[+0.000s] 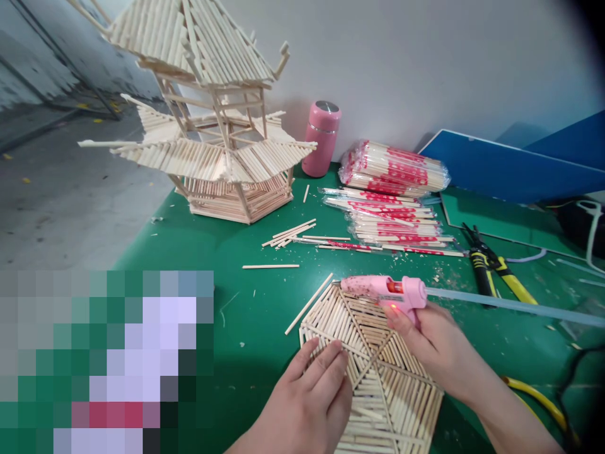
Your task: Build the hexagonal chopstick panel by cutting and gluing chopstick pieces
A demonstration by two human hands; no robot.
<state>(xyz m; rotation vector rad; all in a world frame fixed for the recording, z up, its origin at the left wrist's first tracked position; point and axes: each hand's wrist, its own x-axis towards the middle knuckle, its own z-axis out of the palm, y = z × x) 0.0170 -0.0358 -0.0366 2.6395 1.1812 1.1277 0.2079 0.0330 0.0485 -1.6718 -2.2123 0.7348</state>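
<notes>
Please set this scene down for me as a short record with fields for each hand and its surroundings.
Left hand: fingers resting on the stick panel
Right hand: holding the pink glue gun, nozzle by the panel's far edge, contact unclear
Beside panel: one loose stick
Behind, left: stick pagoda model
Behind, centre: pink flask, wrapped sticks
Right side: yellow-and-black pliers
Surface: green table
Hidden: lower-left corner, pixelated

Soft even light, faint shadows on pale wall [406, 69], blackened right corners, coarse pixelation lower left
</notes>
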